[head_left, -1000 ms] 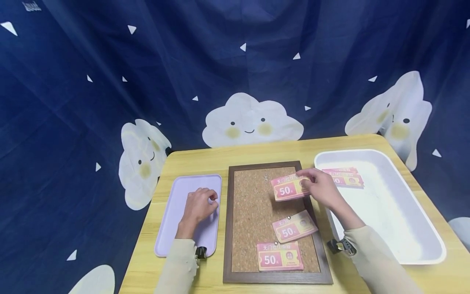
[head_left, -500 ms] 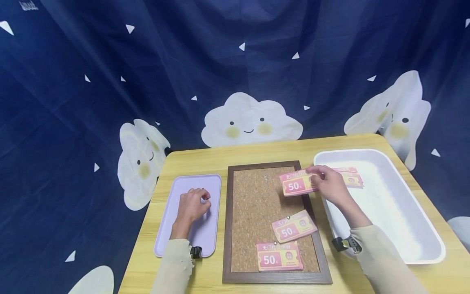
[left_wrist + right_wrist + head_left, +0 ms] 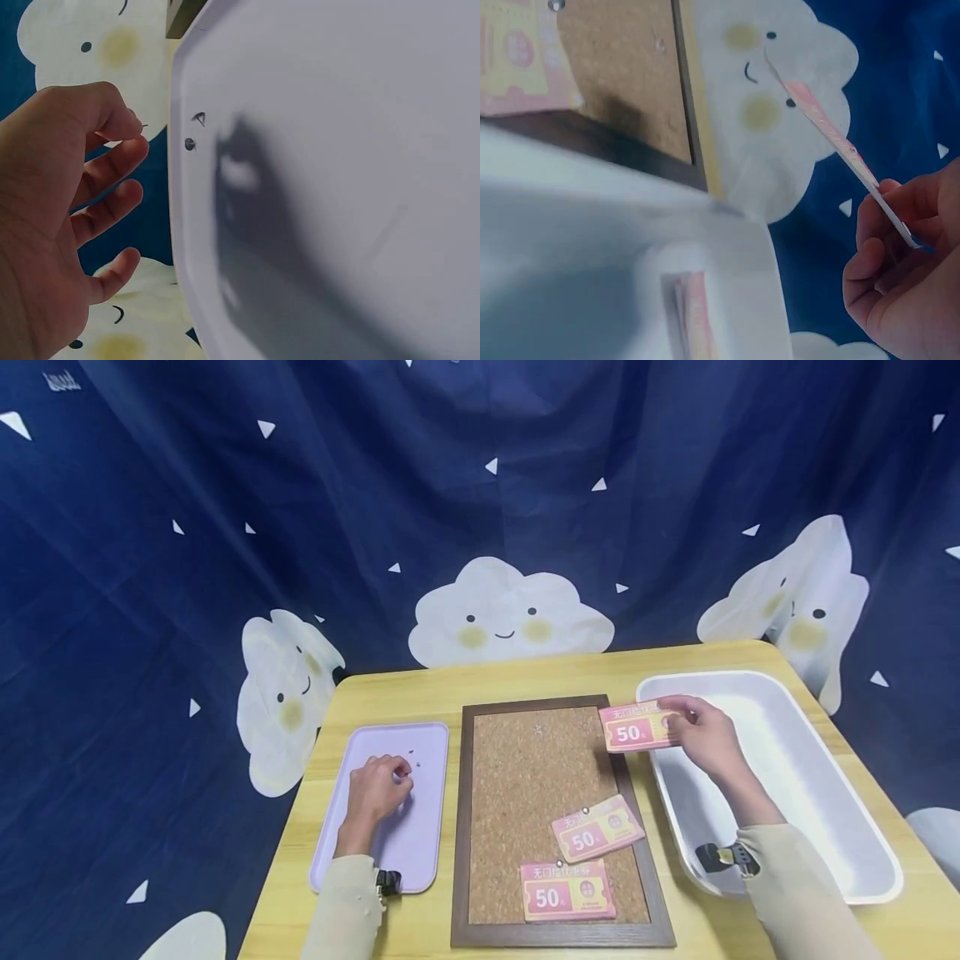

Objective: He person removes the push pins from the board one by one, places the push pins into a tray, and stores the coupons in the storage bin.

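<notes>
Right of centre, a person's right hand [image 3: 708, 739] pinches a pink-and-yellow coupon [image 3: 636, 727] by its right end, thumb in front; the rest juts leftward from the fingertips, above the gap between a framed corkboard [image 3: 517, 810] and a white tray [image 3: 795, 777]. The right wrist view shows it nearly edge-on. At lower left, over a lilac tray [image 3: 416, 856], the left hand [image 3: 373, 789] pinches what looks like a tiny pin [image 3: 145, 125], its dark tip just showing; the other fingers curl, slightly spread. Two coupons [image 3: 598, 829] hang pinned at the corkboard's lower right.
</notes>
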### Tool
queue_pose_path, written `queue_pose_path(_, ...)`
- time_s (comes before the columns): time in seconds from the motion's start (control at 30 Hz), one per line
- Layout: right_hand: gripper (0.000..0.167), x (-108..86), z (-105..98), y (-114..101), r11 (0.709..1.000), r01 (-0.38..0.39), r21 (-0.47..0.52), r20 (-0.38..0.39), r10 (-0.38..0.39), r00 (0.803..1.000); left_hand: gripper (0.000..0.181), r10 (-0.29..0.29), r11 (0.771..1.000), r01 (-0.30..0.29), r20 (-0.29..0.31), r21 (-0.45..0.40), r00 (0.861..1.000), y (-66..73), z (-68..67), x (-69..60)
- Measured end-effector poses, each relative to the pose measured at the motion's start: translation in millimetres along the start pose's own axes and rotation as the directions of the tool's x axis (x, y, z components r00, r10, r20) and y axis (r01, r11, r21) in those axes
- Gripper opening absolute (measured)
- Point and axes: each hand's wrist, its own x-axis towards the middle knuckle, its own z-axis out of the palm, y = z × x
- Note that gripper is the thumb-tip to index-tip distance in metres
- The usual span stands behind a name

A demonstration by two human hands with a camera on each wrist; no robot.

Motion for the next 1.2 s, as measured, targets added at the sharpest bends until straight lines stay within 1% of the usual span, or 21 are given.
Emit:
queue_pose_path(0.17,0.036,0.9,-2,10,0.999,-0.046,0.015,0.005,0.046,0.999,0.006,-0.034,0.999,0.034,0.030,0.008,0.999,-3.5,4.1,-2.8)
queue_pose_path(0.4,0.035,2.5,-3,22,0.998,-0.067,-0.004,-0.027,0.067,0.997,0.004,-0.045,0.999,0.045,0.020,0.013,0.999,-7.7,6.4,-4.3)
queue_pose_path(0.53,0.036,4.3,-5,29,0.996,-0.094,-0.007,-0.026,0.094,0.995,0.004,-0.053,0.998,0.052,0.018,0.023,0.998,-11.4,8.1,-4.4)
queue_pose_path(0.7,0.037,6.6,-6,37,0.991,-0.133,-0.002,-0.012,0.133,0.991,0.004,-0.076,0.997,0.075,0.037,0.013,0.996,-14.8,10.8,-5.0)
queue_pose_path(0.8,0.038,8.4,-7,43,0.989,-0.147,-0.006,-0.018,0.146,0.989,0.004,-0.091,0.996,0.091,0.050,0.011,0.995,-15.8,12.5,-5.7)
queue_pose_path(0.93,0.039,11.4,-10,51,0.985,-0.175,0.008,-0.022,0.175,0.984,0.004,-0.099,0.995,0.098,0.058,0.020,0.993,-16.1,14.0,-6.2)
queue_pose_path(1.07,0.042,14.5,-14,58,0.976,-0.219,0.018,-0.018,0.219,0.976,0.005,-0.105,0.994,0.104,0.066,0.026,0.992,-15.8,14.7,-5.6)
queue_pose_path(1.2,0.042,16.7,-16,64,0.971,-0.237,0.010,-0.043,0.237,0.971,0.006,-0.112,0.993,0.109,0.076,0.034,0.991,-16.0,15.2,-5.2)
